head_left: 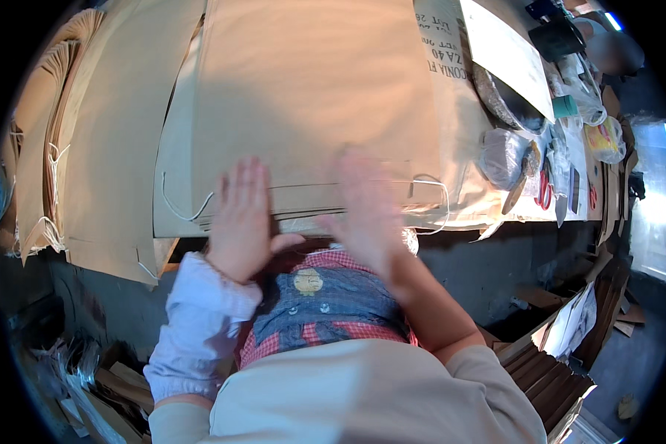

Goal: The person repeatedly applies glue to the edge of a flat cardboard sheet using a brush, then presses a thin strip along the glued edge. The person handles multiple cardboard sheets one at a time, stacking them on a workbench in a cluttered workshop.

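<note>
A stack of flat brown paper bags [311, 103] with white string handles lies on the work table in front of me. My left hand [240, 214] rests flat, fingers together, on the near edge of the stack. My right hand [366, 211] is blurred with motion, palm down, fingers spread, over the same near edge a little to the right. Neither hand grips anything. A white string loop [433, 203] hangs out at the stack's right corner.
More brown paper stacks [59, 148] lie at the left. At the right of the table are a clear plastic bag [503, 155], red-handled scissors [544, 189], a teal roll [566, 106] and a dark bowl [507, 100]. Cardboard pieces [562, 370] lie on the floor at the right.
</note>
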{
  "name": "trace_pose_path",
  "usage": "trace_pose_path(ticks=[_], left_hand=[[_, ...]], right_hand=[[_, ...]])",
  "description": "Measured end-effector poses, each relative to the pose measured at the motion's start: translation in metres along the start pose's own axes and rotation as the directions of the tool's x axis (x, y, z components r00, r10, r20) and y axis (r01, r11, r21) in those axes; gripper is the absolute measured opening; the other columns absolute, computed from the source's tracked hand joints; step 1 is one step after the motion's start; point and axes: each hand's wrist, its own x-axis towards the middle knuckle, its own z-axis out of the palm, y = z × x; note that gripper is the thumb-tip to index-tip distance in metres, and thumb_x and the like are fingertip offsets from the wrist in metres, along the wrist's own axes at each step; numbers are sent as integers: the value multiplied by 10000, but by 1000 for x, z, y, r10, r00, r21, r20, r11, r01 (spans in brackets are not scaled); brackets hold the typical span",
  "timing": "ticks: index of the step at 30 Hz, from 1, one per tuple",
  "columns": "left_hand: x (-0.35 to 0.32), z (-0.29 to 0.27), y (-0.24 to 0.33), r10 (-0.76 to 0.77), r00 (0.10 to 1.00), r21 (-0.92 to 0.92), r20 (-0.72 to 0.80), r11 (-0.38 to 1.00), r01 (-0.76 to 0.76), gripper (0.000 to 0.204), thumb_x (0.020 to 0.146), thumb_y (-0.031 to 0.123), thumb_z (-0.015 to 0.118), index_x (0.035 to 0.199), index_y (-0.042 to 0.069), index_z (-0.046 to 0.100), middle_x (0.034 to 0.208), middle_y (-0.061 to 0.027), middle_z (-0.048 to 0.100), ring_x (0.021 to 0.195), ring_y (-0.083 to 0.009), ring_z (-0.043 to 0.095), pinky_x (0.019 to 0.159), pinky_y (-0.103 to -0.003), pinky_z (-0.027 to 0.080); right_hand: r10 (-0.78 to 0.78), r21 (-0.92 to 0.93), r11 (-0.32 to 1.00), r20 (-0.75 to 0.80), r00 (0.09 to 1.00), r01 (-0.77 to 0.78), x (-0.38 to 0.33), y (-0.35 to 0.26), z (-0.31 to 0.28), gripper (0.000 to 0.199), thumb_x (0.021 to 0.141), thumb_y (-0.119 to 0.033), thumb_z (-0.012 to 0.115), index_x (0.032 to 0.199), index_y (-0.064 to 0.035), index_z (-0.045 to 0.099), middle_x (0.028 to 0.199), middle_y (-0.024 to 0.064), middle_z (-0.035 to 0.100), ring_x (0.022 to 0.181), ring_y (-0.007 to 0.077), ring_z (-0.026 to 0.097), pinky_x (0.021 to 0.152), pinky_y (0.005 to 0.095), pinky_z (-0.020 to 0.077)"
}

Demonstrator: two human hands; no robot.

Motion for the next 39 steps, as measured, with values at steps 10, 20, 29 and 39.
trace_pose_path(ticks=[10, 20, 29, 39], left_hand=[[-19, 15, -41, -19, 924, -25, -382, 1000, 11, 746, 837, 265, 646, 1403, -63, 287, 1449, -278, 293, 1365, -423, 246, 1122, -470, 225], [-4, 24, -9, 61, 969, 19, -239, 998, -58, 955, 749, 499, 672, 1396, -84, 281, 1465, -247, 282, 1384, -383, 232, 1131, -479, 191], [7, 3, 0, 9, 990, 31, -140, 1000, -5, 1072, 632, 528, 749, 1396, -70, 294, 1471, -235, 283, 1372, -360, 273, 1131, -469, 196], [-6, 28, -75, -273, 892, -457, -359, 885, 87, 659, 912, 245, 561, 1403, -81, 266, 1445, -294, 289, 1356, -447, 249, 1128, -462, 209]], right_hand=[[257, 138, 962, -187, 948, -234, -32, 80, -25, 601, 813, -167, 669, 1327, 38, 437, 1374, 224, 435, 1280, 373, 412, 1065, 429, 333], [-224, 158, 962, -8, 975, 223, 10, -19, 2, 786, 811, -467, 612, 1381, 19, 373, 1446, 155, 365, 1362, 274, 312, 1129, 417, 229], [-223, 168, 961, 13, 975, 218, 24, -35, -6, 851, 781, -506, 634, 1368, 49, 367, 1440, 181, 367, 1357, 289, 320, 1125, 450, 222], [398, 39, 912, -319, 860, -408, -13, 84, -5, 644, 782, -259, 699, 1256, 92, 442, 1338, 239, 441, 1245, 384, 421, 1042, 443, 349]])
